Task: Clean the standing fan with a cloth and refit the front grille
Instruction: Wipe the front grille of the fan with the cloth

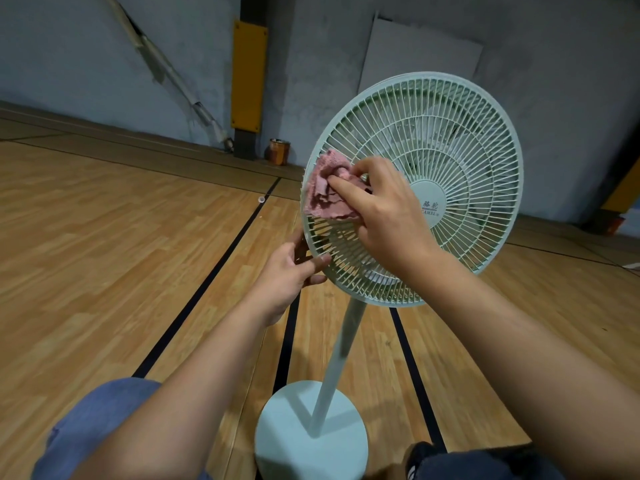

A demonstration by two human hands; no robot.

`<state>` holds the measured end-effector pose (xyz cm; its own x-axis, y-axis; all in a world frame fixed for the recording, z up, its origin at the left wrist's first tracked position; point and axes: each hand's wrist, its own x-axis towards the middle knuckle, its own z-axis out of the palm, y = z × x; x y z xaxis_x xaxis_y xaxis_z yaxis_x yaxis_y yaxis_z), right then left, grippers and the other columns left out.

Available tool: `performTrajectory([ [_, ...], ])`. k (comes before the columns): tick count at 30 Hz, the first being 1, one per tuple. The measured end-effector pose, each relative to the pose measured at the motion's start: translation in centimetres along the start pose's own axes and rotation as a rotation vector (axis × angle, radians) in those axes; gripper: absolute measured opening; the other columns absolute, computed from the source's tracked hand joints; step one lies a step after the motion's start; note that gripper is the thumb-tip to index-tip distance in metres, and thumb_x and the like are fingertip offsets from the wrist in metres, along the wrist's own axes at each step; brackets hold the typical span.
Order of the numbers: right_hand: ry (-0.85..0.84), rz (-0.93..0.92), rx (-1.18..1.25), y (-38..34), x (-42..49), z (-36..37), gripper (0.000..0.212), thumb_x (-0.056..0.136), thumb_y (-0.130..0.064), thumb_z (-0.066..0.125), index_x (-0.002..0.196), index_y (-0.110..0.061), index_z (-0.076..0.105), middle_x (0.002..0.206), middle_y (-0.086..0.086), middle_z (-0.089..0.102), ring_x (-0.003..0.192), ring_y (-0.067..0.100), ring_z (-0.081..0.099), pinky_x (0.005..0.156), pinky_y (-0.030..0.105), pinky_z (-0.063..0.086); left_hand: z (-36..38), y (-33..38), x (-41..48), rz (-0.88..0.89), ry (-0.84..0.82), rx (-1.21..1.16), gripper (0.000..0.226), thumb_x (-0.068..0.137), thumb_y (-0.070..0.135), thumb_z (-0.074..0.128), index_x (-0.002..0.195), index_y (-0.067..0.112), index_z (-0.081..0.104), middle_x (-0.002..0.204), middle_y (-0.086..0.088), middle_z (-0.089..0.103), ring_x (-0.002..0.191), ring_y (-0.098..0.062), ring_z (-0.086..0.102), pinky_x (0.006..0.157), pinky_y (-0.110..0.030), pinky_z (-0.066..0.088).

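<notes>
- A pale green standing fan (pixel 412 188) with a round plastic head rises on a slim pole (pixel 341 358) from a round flat base (pixel 294 431) set on the light wooden plank floor (pixel 104 254).
- The ribbed front grille (pixel 460 143) is on the fan head, with a round centre badge (pixel 429 202) bearing lettering; blades show faintly behind the ribs.
- The right hand (pixel 381 209) presses a crumpled pink cloth (pixel 325 192) against the left part of the grille, close to the rim; its grip is curled round the cloth, thumb on top.
- The left hand (pixel 287 275) holds the lower-left rim of the fan head, thumb lying over the front edge; the other fingers appear to reach behind the rim, though they are mostly hidden.
- Black lines (pixel 221 258) run across the floor planks beneath and beside the fan.
- Blue-clad knees (pixel 90 420) sit at the bottom edge, on either side of the base.
- At the far grey wall (pixel 86 46) stand a dark post with a yellow padded panel (pixel 248 74) and, just beside its foot, a rusty orange tin (pixel 278 151).
- A pale flat board (pixel 415 53) leans on the wall behind the fan.
</notes>
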<state>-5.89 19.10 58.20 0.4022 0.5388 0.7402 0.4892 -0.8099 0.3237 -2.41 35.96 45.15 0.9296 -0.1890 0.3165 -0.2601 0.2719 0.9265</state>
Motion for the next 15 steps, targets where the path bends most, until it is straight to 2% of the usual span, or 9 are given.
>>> performTrajectory([
  [1, 0.01, 0.011, -0.004, 0.6, -0.6, -0.2, 0.046, 0.089, -0.002, 0.072, 0.134, -0.001, 0.068, 0.121, 0.025, 0.059, 0.109, 0.039, 0.058, 0.08, 0.049, 0.052, 0.0, 0.0, 0.0, 0.003, -0.005, 0.004, 0.064, 0.097, 0.02, 0.077, 0.154, 0.034, 0.051, 0.137, 0.012, 0.071, 0.122, -0.012, 0.072, 0.094, -0.037, 0.063],
  [4, 0.049, 0.035, -0.012, 2.5, -2.7, -0.6, 0.045, 0.086, 0.003, 0.067, 0.131, 0.002, 0.07, 0.117, 0.028, 0.06, 0.106, 0.043, 0.06, 0.075, 0.048, 0.053, 0.0, 0.2, -0.1, 0.008, -0.018, 0.026, 0.06, 0.099, 0.019, 0.076, 0.152, 0.033, 0.051, 0.135, 0.012, 0.072, 0.12, -0.011, 0.072, 0.088, -0.03, 0.063],
  [7, 0.09, 0.111, -0.013, 4.1, -4.9, -0.9, 0.055, 0.073, 0.016, 0.073, 0.127, 0.005, 0.072, 0.114, 0.027, 0.059, 0.102, 0.044, 0.06, 0.068, 0.051, 0.056, 0.0, 0.2, -0.2, 0.009, -0.014, 0.034, 0.059, 0.1, 0.019, 0.075, 0.152, 0.032, 0.051, 0.135, 0.01, 0.072, 0.12, -0.013, 0.073, 0.093, -0.034, 0.063],
  [10, 0.119, 0.186, -0.03, 4.9, -6.4, -0.8, 0.059, 0.071, 0.018, 0.076, 0.128, 0.003, 0.071, 0.115, 0.024, 0.057, 0.104, 0.04, 0.058, 0.069, 0.049, 0.056, 0.2, 0.2, -0.2, 0.011, -0.008, 0.042, 0.058, 0.1, 0.017, 0.074, 0.152, 0.031, 0.05, 0.135, 0.011, 0.072, 0.12, -0.013, 0.073, 0.097, -0.04, 0.062],
  [12, 0.123, 0.192, -0.008, 4.8, -6.6, -0.6, 0.057, 0.074, 0.013, 0.074, 0.131, 0.003, 0.069, 0.118, 0.024, 0.055, 0.107, 0.039, 0.057, 0.077, 0.046, 0.057, 0.3, 0.2, -0.2, 0.015, -0.01, 0.051, 0.057, 0.101, 0.016, 0.073, 0.151, 0.032, 0.051, 0.134, 0.011, 0.073, 0.119, -0.014, 0.073, 0.094, -0.037, 0.063],
  [15, 0.106, 0.203, 0.055, 4.0, -6.0, -0.3, 0.054, 0.084, -0.01, 0.073, 0.136, 0.003, 0.065, 0.124, 0.025, 0.052, 0.112, 0.037, 0.053, 0.087, 0.039, 0.053, 0.1, 0.3, -0.2, 0.001, -0.005, 0.053, 0.059, 0.101, 0.017, 0.073, 0.154, 0.03, 0.049, 0.135, 0.009, 0.072, 0.119, -0.015, 0.073, 0.096, -0.039, 0.062],
])
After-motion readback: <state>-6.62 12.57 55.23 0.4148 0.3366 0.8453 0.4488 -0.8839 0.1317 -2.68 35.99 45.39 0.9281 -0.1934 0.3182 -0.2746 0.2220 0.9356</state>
